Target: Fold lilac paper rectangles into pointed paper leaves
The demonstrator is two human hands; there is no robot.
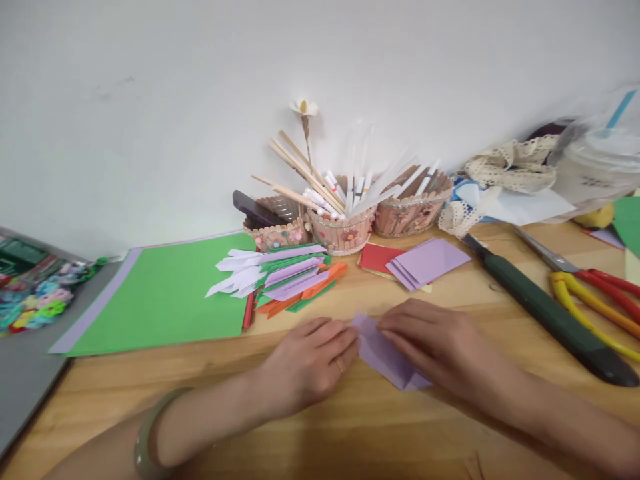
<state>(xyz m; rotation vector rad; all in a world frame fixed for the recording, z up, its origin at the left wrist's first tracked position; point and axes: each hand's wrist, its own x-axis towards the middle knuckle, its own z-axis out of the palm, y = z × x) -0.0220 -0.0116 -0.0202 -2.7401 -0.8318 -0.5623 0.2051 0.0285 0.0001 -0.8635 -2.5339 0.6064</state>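
Note:
A small lilac paper piece [383, 355] lies on the wooden table [310, 440], partly folded. My left hand [307, 363] rests palm down with its fingertips pressed on the paper's left edge. My right hand [435, 343] lies flat across the paper's right part, fingers stretched toward the left and pressing it down. A ring shows on my left hand and a pale green bangle [145, 437] on that wrist.
Behind lie folded paper strips [285, 277], a green sheet [165, 293], lilac squares [430, 261] over red ones [376, 257]. Stick-built baskets [343, 230] hold pens and sticks. A dark utility knife [545, 313], scissors [590, 287], lace [510, 167] and a jar [597, 167] are at right.

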